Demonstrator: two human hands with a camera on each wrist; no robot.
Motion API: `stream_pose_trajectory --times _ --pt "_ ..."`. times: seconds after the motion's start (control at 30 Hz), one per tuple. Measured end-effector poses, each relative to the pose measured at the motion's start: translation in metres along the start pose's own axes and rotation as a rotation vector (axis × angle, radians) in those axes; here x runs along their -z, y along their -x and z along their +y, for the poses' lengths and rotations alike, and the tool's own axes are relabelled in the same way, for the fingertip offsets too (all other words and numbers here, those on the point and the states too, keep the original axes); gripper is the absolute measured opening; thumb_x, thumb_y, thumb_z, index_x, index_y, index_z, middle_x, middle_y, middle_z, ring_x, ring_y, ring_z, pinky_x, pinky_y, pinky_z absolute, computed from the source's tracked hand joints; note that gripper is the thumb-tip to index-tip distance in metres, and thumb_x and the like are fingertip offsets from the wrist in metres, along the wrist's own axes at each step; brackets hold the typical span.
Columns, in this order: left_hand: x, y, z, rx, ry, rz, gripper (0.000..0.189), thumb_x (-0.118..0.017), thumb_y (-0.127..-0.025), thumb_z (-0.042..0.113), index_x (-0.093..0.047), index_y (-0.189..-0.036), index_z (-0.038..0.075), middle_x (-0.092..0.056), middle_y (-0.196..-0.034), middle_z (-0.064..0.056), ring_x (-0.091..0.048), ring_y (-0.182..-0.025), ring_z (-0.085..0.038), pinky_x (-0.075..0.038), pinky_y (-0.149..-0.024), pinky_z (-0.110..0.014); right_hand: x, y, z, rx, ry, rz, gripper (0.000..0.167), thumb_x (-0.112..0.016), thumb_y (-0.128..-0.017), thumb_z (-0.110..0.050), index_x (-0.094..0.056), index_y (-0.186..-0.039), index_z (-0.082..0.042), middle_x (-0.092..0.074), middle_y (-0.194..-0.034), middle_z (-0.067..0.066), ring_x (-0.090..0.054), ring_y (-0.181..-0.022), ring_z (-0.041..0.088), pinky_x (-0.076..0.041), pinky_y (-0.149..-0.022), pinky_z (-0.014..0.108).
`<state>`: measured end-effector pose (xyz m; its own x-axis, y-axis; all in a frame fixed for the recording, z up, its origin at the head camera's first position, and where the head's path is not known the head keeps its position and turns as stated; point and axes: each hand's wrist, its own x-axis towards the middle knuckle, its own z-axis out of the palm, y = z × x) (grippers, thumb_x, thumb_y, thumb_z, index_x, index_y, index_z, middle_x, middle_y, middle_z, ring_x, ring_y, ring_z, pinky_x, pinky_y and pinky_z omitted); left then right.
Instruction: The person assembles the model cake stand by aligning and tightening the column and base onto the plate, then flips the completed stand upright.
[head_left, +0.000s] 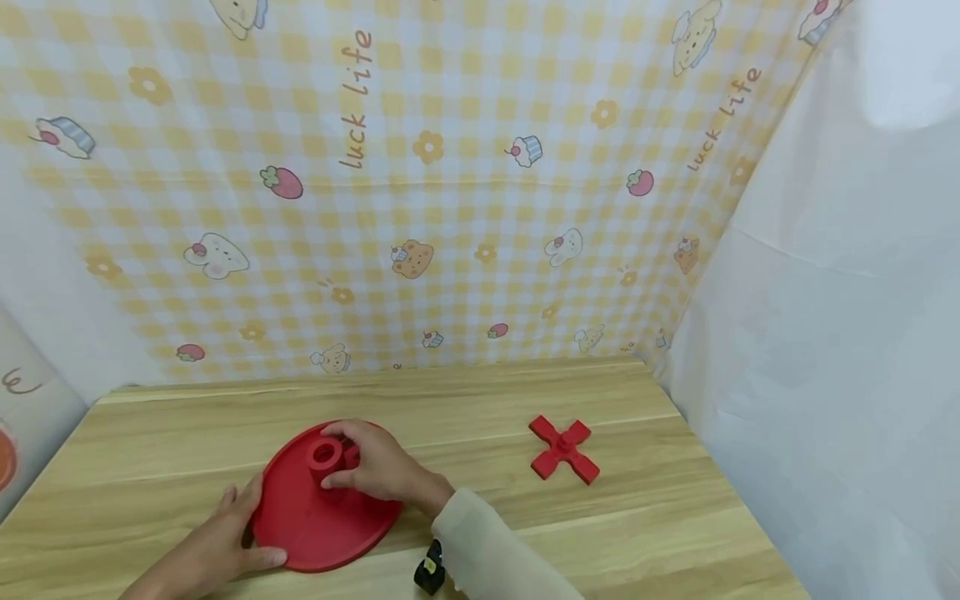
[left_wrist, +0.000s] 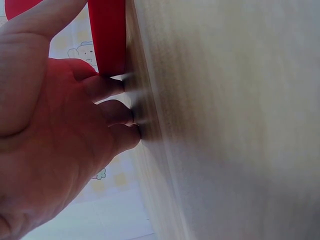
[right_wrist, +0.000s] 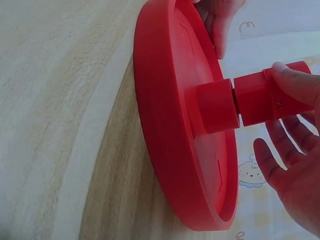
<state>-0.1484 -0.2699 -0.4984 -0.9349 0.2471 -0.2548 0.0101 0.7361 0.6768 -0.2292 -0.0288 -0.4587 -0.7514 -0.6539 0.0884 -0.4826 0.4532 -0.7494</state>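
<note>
A round red base with a raised rim [head_left: 315, 537] lies on the wooden table. From its middle rises a short red tube [right_wrist: 216, 107]. My right hand [head_left: 386, 467] grips a red cylinder [right_wrist: 252, 100] with an open, ring-shaped top, between thumb and fingers. In the right wrist view this cylinder lines up end to end with the tube, a thin dark gap showing between them. At the base's left side my left hand [head_left: 221, 537] holds the rim, thumb at the front and fingers farther back. Its fingertips [left_wrist: 131, 136] reach down to the tabletop.
A red cross-shaped piece [head_left: 562, 447] with a small knob at its centre lies on the table to the right. A yellow checked cloth [head_left: 465, 208] hangs behind the table, and a white sheet [head_left: 810, 333] hangs at the right.
</note>
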Motion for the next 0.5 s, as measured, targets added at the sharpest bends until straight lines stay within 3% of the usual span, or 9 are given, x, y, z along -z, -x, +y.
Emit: stream_pose_trajectory --times 0.13,0.3,0.5 --pt "0.0 -0.0017 0.0029 0.015 -0.009 0.005 0.119 -0.081 -0.078 0.044 -0.007 -0.152 -0.013 -0.027 -0.15 -0.04 -0.009 -0.131 -0.071 -0.044 -0.092 -0.07 0.0017 0.0002 0.0019 0.011 0.034 0.003 0.062 -0.083 -0.082 -0.023 -0.054 -0.137 -0.016 -0.061 -0.118 -0.013 -0.055 -0.102 -0.007 -0.049 -0.085 0.011" --pt "-0.0006 -0.0022 0.0043 0.013 0.004 0.002 0.118 -0.081 -0.079 0.043 -0.008 -0.153 -0.013 -0.027 -0.15 -0.041 -0.007 -0.132 -0.072 -0.042 -0.093 -0.072 0.0064 0.0018 0.0041 0.029 -0.053 -0.033 0.069 -0.081 -0.084 -0.021 -0.048 -0.143 -0.011 -0.06 -0.124 -0.008 -0.055 -0.108 -0.004 -0.049 -0.088 0.012" --pt "0.0007 -0.0007 0.001 0.026 0.029 -0.008 0.12 -0.082 -0.078 0.041 -0.005 -0.152 -0.014 -0.022 -0.151 -0.041 -0.006 -0.132 -0.071 -0.045 -0.092 -0.069 0.006 0.0041 0.0002 0.002 -0.123 -0.097 0.065 -0.074 -0.089 -0.012 -0.044 -0.146 -0.018 -0.058 -0.131 -0.01 -0.054 -0.115 -0.003 -0.049 -0.092 0.016"
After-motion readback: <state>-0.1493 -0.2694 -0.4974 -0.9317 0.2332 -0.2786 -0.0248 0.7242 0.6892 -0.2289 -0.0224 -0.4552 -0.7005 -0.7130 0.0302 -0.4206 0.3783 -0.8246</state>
